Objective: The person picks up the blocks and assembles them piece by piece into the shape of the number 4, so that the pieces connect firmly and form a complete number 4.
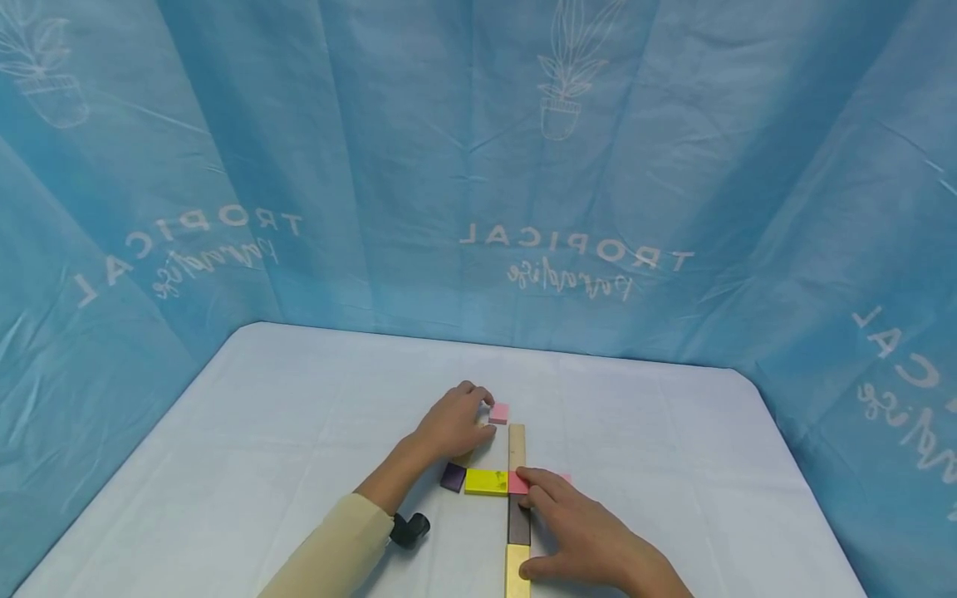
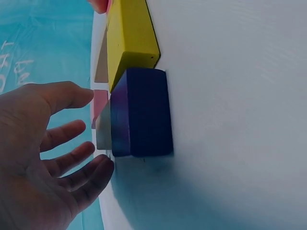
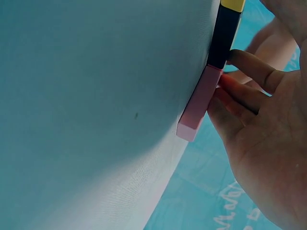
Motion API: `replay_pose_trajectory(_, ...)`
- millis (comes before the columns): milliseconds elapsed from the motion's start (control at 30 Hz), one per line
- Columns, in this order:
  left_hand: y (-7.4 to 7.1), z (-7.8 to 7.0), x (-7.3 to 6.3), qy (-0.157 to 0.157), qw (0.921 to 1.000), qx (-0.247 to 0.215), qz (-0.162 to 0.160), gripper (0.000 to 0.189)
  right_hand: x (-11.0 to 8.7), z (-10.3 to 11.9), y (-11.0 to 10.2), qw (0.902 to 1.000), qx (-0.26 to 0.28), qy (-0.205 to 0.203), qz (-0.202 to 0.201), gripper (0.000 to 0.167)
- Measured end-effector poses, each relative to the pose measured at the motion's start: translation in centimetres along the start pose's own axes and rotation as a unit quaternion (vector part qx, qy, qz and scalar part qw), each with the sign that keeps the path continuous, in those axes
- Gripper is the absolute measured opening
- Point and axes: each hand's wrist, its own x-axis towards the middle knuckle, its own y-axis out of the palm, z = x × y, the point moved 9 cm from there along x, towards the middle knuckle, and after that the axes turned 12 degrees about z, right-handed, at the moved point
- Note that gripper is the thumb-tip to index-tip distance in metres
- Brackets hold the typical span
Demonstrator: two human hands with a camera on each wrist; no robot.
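Observation:
My left hand [image 1: 458,422] hovers over the far end of the blocks, its thumb and fingers apart. Just right of its fingertips lies a small pink block [image 1: 499,413]. Partly hidden under this hand is a tan wooden block [image 1: 465,458], with a dark purple block [image 2: 144,112] at its near end. A yellow-green block [image 1: 486,482] lies crosswise between the purple block and a straight row. That row has a pale wooden block [image 1: 517,446], a pink block [image 3: 199,103], a dark brown block [image 1: 519,520] and a light yellow block [image 1: 517,571]. My right hand [image 1: 586,531] rests its extended fingers on the row.
A white cloth covers the table [image 1: 299,399]. Blue curtains [image 1: 404,166] with white printing surround its back and sides. A black device [image 1: 409,530] sticks out from the left wrist, above the cloth.

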Motion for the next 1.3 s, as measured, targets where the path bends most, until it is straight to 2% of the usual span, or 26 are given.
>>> replay_pose_trajectory(333,0.0,-0.9,1.6,0.016,0.9998,0.003,0.009,0.041,0.0,0.0,0.0,0.9998,0.005,0.017,0.009,0.075)
replay_pose_trajectory(533,0.2,-1.1,2.2,0.029,0.9994,0.004,0.017,0.038,-0.2,0.2,-0.2,1.0000,0.000,-0.001,0.004,0.071)
replay_pose_trajectory(733,0.4,-0.9,2.7,0.042,0.9989,-0.019,0.012,0.033,-0.2,0.3,-0.3,1.0000,-0.001,-0.006,0.000,0.072)
replay_pose_trajectory(1000,0.5,-0.6,2.8,0.055,0.9979,-0.035,0.007,0.028,-0.1,0.1,-0.2,1.0000,-0.001,-0.005,0.003,0.073)
replay_pose_trajectory(1300,0.3,-0.9,2.7,0.079,0.9968,-0.011,0.003,0.027,0.0,-0.1,-0.1,0.9999,0.009,0.011,0.006,0.075)
